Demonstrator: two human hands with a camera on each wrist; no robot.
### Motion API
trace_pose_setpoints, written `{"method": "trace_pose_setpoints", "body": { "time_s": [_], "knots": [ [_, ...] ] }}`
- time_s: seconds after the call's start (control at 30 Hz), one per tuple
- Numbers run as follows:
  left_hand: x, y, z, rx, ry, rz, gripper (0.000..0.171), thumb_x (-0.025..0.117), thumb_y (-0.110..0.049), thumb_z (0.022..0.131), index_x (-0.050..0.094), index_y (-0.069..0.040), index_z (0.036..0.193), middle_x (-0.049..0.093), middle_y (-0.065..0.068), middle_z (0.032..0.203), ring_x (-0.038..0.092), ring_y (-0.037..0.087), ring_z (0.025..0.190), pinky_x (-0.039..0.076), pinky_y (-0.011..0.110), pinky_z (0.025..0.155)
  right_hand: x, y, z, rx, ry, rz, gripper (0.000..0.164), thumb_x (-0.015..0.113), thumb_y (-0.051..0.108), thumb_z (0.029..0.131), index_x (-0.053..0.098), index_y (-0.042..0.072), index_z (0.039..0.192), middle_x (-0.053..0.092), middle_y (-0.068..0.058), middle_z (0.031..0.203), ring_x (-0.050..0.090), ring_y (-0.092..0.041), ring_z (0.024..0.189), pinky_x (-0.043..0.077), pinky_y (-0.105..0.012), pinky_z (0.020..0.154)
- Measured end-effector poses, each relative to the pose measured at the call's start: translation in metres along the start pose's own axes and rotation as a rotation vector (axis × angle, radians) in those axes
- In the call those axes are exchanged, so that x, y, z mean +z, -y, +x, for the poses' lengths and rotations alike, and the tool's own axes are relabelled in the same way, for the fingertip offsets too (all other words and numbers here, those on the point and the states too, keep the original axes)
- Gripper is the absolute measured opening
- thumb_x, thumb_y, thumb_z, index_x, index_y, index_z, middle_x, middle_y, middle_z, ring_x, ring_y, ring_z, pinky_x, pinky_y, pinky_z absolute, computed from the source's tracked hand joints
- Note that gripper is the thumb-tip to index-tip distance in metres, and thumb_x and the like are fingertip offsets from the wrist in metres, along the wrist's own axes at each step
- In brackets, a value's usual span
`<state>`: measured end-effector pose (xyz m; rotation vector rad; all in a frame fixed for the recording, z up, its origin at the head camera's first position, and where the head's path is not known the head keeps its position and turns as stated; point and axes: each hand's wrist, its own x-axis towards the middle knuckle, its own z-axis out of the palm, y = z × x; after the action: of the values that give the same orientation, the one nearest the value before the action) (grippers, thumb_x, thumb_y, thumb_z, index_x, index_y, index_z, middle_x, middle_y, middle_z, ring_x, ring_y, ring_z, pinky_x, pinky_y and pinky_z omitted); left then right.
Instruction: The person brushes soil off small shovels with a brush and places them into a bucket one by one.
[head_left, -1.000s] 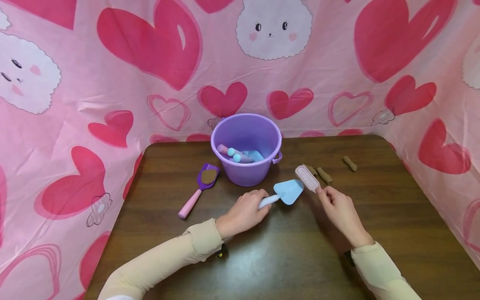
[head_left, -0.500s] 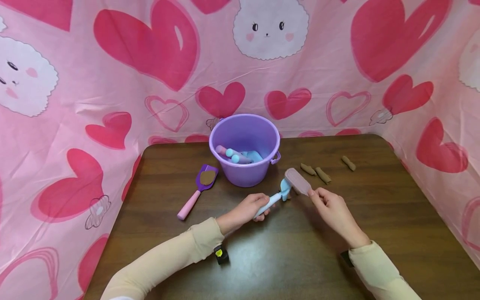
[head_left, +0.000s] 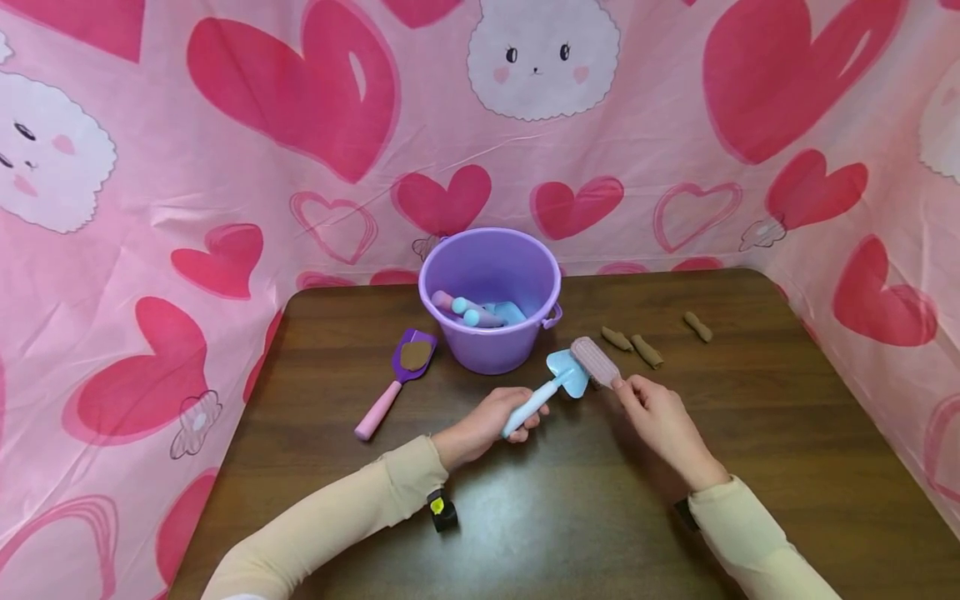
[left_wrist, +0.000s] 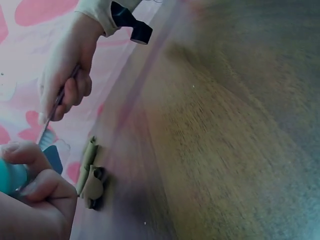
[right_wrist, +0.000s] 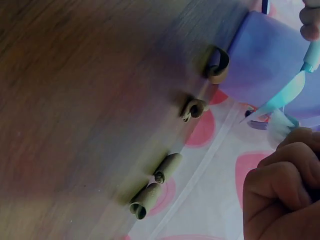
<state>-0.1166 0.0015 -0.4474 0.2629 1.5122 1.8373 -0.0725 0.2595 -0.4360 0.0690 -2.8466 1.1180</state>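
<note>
My left hand [head_left: 491,423] grips the white handle of a small light-blue trowel [head_left: 567,372], its blade raised toward the right. In my right hand [head_left: 667,425] is a pale pink brush [head_left: 596,361] with a ribbed, whitish bristle side, pinched by its near end. The brush head overlaps the edge of the trowel blade in the head view. From the right wrist, the trowel blade [right_wrist: 285,97] appears nearly edge-on, close to the pale bristles [right_wrist: 279,127]. My left thumb and fingers [left_wrist: 37,187] wrap round the handle in the left wrist view.
A purple bucket [head_left: 491,346] holding several toy tools stands behind the hands. Left of it lies a purple shovel [head_left: 397,375] with a brown flat lump [head_left: 416,355] on it. Several brown rolled pieces [head_left: 647,351] lie on the wooden table [head_left: 495,533] to the right.
The trowel blade has shifted left and turned, passing edge-on before its broad face shows again. The brush has moved left with it, uncovering the brown rolls behind.
</note>
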Motion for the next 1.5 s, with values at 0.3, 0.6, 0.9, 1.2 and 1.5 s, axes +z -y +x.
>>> {"method": "trace_pose_setpoints", "body": {
  "time_s": [0.3, 0.6, 0.9, 1.2, 1.5],
  "knots": [
    [0.000, -0.001, 0.000, -0.010, -0.067, 0.030, 0.031, 0.038, -0.018, 0.095, 0.058, 0.005, 0.089, 0.049, 0.005, 0.062, 0.037, 0.008, 0.047, 0.032, 0.020, 0.042, 0.005, 0.003, 0.001, -0.050, 0.077, 0.095, 0.035, 0.048, 0.039, 0.096, 0.054, 0.012, 0.074, 0.046, 0.004, 0.056, 0.041, -0.011, 0.049, 0.035, -0.025, 0.046],
    [-0.005, -0.002, 0.001, 0.001, -0.082, 0.028, 0.034, 0.041, -0.019, 0.093, 0.058, 0.010, 0.086, 0.049, 0.005, 0.059, 0.038, 0.008, 0.046, 0.032, 0.020, 0.040, -0.007, -0.006, 0.006, 0.071, 0.029, 0.024, 0.044, 0.041, 0.043, 0.098, 0.053, 0.008, 0.076, 0.045, 0.000, 0.057, 0.040, -0.013, 0.049, 0.034, -0.027, 0.047],
    [-0.005, -0.002, 0.002, 0.004, -0.084, 0.041, 0.032, 0.041, -0.018, 0.093, 0.059, 0.006, 0.085, 0.050, 0.005, 0.060, 0.039, 0.008, 0.047, 0.032, 0.020, 0.041, -0.004, -0.002, 0.005, 0.025, 0.069, 0.058, 0.042, 0.044, 0.043, 0.097, 0.053, 0.008, 0.076, 0.046, 0.001, 0.056, 0.042, -0.014, 0.048, 0.035, -0.027, 0.046],
    [-0.006, -0.001, 0.001, -0.031, -0.016, -0.065, 0.034, 0.038, -0.021, 0.095, 0.057, 0.005, 0.086, 0.047, 0.005, 0.059, 0.036, 0.008, 0.047, 0.030, 0.019, 0.041, -0.006, -0.012, 0.002, 0.054, 0.041, 0.040, 0.041, 0.043, 0.044, 0.097, 0.052, 0.011, 0.074, 0.046, 0.001, 0.056, 0.041, -0.014, 0.050, 0.034, -0.027, 0.047],
    [-0.004, -0.001, 0.003, -0.038, 0.040, -0.155, 0.030, 0.032, -0.017, 0.095, 0.052, 0.004, 0.086, 0.039, 0.002, 0.058, 0.031, 0.008, 0.048, 0.025, 0.019, 0.043, -0.002, -0.010, -0.002, -0.054, 0.154, 0.156, 0.035, 0.048, 0.037, 0.097, 0.054, 0.010, 0.076, 0.045, 0.003, 0.055, 0.041, -0.010, 0.048, 0.035, -0.026, 0.046]
  ]
}}
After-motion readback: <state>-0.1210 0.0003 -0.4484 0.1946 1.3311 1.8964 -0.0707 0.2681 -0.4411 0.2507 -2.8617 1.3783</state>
